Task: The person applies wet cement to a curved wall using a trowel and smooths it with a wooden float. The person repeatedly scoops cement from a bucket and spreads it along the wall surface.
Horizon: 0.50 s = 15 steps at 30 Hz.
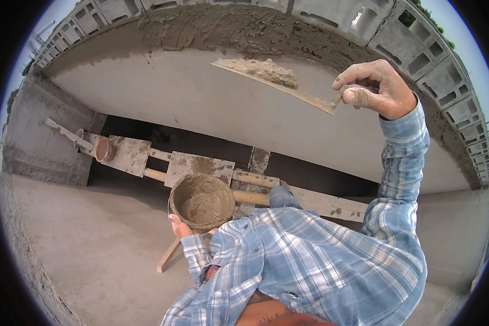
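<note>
Raised at the upper right, my right hand (384, 89) is closed around the handle end of a flat trowel (315, 102). A heap of wet grey mortar (269, 70) lies along the blade, which slants down toward my hand in front of the wall. Low and left of the middle, my left hand (180, 226) grips the side of a round, mortar-caked bucket (175, 212). Soft mortar (202, 207) covers its inside and bottom. The bucket is tilted, with its mouth facing up toward me. Only part of my left hand's fingers shows.
Smooth grey plaster (163, 89) covers the lower wall. Above it runs a rough, wet mortar band (212, 30), topped by hollow concrete blocks (386, 30). Scaffold boards (129, 155) and round poles (250, 198) span a dark gap below. A small orange-brown pot (105, 150) sits on the left boards.
</note>
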{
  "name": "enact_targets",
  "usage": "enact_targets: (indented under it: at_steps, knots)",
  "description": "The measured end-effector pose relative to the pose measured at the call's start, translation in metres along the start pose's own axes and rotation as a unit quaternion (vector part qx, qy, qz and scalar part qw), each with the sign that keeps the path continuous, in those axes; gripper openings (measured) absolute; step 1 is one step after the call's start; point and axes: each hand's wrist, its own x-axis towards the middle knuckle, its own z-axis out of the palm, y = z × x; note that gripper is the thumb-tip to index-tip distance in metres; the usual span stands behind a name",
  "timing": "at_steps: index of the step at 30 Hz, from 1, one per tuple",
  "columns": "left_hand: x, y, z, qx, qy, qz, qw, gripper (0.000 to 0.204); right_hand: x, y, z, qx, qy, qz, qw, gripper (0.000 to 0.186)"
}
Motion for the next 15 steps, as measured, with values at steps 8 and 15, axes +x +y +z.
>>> enact_targets:
  at_steps: [8,15]
  knots:
    - [-0.025,0.005,0.025,-0.058,-0.070,-0.022,0.996,0.068,0.045,0.085,-0.027,-0.073,0.182,0.094,0.976,0.037]
    - [-0.013,-0.040,-0.011,0.111,0.053,0.004,0.992,0.073,0.116,0.139,0.098,-0.152,0.035,0.125,0.980,0.035]
